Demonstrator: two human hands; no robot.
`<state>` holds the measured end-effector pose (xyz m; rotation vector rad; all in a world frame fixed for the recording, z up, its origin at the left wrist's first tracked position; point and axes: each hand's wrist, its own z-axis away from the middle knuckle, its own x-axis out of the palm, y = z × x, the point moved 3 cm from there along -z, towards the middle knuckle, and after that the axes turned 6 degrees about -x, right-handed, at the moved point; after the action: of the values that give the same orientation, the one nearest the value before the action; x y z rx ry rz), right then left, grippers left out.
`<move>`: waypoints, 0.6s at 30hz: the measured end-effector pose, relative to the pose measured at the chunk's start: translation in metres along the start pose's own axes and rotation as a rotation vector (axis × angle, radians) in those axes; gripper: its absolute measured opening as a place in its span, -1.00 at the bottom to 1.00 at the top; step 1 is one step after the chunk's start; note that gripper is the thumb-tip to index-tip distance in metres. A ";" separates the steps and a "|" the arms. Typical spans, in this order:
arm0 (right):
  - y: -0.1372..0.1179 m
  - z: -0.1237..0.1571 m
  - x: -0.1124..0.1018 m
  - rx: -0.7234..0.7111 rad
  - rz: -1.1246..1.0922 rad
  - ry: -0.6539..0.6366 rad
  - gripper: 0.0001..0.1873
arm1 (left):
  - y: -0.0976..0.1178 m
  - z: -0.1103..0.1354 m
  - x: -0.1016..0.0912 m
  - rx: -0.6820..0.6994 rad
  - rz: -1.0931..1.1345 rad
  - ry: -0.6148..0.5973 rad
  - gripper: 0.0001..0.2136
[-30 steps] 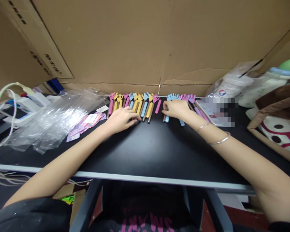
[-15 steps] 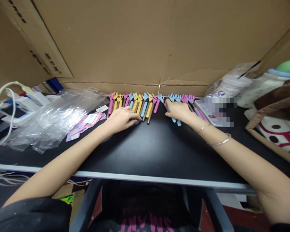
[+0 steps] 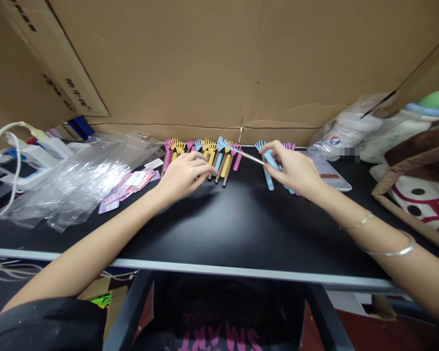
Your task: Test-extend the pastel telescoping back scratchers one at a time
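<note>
My right hand (image 3: 292, 168) pinches a telescopic back scratcher by its light blue handle (image 3: 271, 159). Its metal rod (image 3: 247, 156) slants up to the left, and its hand-shaped head overlaps the row of other scratchers there. Below my right hand lie more scratchers, including a blue one (image 3: 269, 179); part of this group is covered. My left hand (image 3: 186, 173) is over the left row with fingers stretched out and slightly apart, gripping nothing visible. That row has pink (image 3: 237, 162), yellow (image 3: 226, 165) and blue scratchers side by side, heads toward the cardboard.
Clear plastic bags (image 3: 80, 180) and small printed cards (image 3: 120, 192) lie at left, near a white power strip with cables (image 3: 36, 165). At right are a phone (image 3: 331, 170), a bagged cup (image 3: 351, 129) and a brown-trimmed bag (image 3: 417, 180). Cardboard (image 3: 205, 63) walls the back.
My right hand has lifted a blue back scratcher off the table and moved right, with its rod now slanting across the gap. My left hand has risen slightly, fingers straighter.
</note>
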<state>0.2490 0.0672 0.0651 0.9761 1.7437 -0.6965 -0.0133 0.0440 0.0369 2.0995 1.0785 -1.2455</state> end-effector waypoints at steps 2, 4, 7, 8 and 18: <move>-0.009 0.016 0.000 -0.127 0.022 0.073 -0.67 | 0.008 0.001 -0.007 0.058 0.011 0.105 -0.71; -0.020 0.029 0.003 -0.271 0.078 0.123 -0.70 | 0.018 0.002 -0.013 0.113 -0.002 0.168 -0.75; -0.034 0.041 0.007 -0.482 0.149 0.226 -0.71 | 0.033 0.004 -0.012 0.191 -0.040 0.119 -0.76; -0.037 0.043 0.008 -0.550 0.164 0.272 -0.72 | 0.037 0.005 -0.009 0.206 -0.051 0.074 -0.74; -0.027 0.039 0.005 -0.396 -0.302 0.282 -0.77 | 0.036 0.010 0.008 0.076 -0.002 -0.206 -0.81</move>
<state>0.2433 0.0229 0.0472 0.5620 2.2014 -0.3835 0.0127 0.0192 0.0251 1.9722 0.9562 -1.4875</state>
